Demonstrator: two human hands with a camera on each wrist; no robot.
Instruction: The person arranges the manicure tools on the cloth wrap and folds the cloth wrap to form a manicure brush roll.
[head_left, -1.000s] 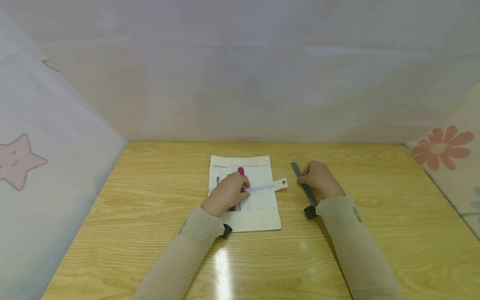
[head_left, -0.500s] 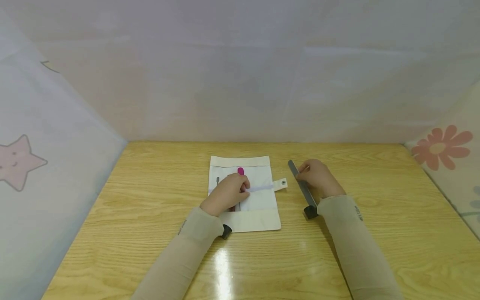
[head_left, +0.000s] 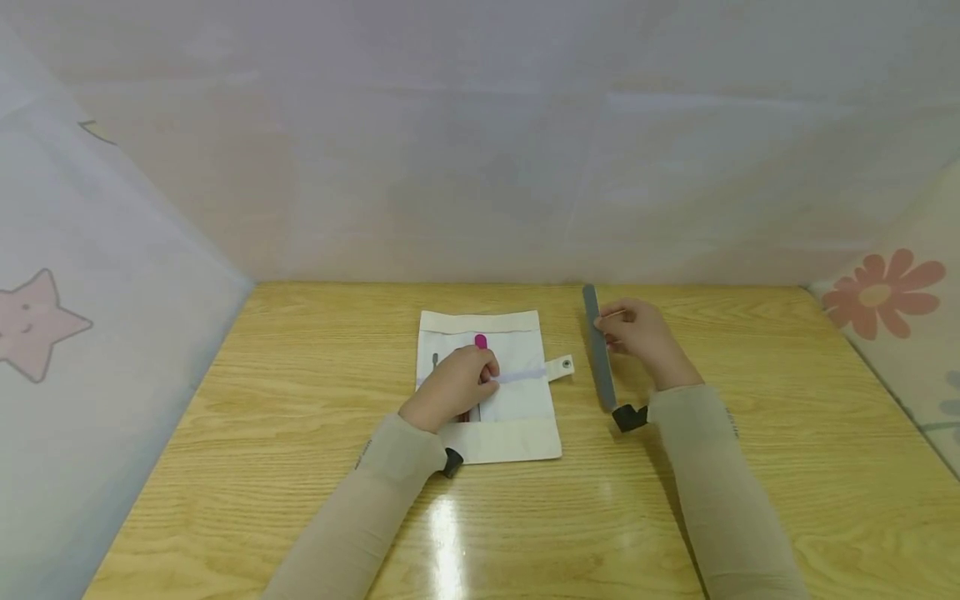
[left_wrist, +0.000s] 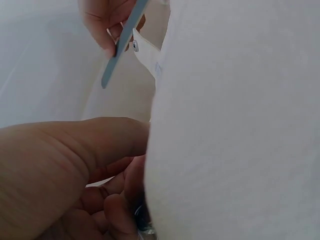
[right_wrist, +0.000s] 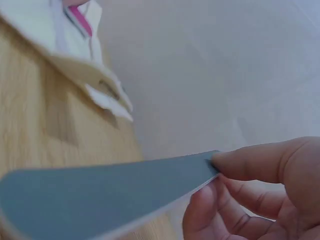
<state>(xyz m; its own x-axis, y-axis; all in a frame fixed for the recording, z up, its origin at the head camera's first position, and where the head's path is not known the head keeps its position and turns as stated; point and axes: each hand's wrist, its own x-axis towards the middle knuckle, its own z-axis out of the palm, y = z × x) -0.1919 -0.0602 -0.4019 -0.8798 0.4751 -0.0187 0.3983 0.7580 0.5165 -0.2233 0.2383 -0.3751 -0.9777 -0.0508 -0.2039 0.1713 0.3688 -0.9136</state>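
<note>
My right hand (head_left: 635, 335) pinches a long grey nail file (head_left: 600, 354) between thumb and fingers, right of the pouch. In the right wrist view the file (right_wrist: 115, 192) stretches left, flat and round-ended, from the thumb and fingertips. My left hand (head_left: 455, 383) lies over an open white cloth pouch (head_left: 525, 437), its fingers bent. What those fingertips hold, if anything, is hidden. A tool's pink rounded end (head_left: 481, 341) shows just beyond that hand. Left of it, a small dark tool tip (head_left: 435, 360) sticks up. In the left wrist view, white cloth (left_wrist: 235, 120) blocks the fingertips.
The pouch's snap tab (head_left: 560, 367) points right, towards the nail file. All this is on a wooden table (head_left: 300, 350), with a pale cloth backdrop (head_left: 480, 167) behind. Black wrist cameras (head_left: 628, 417) sit under both wrists.
My right hand has moved slightly away from me, raising and turning the nail file so it stands more upright in the head view. The left hand and pouch have stayed put.
</note>
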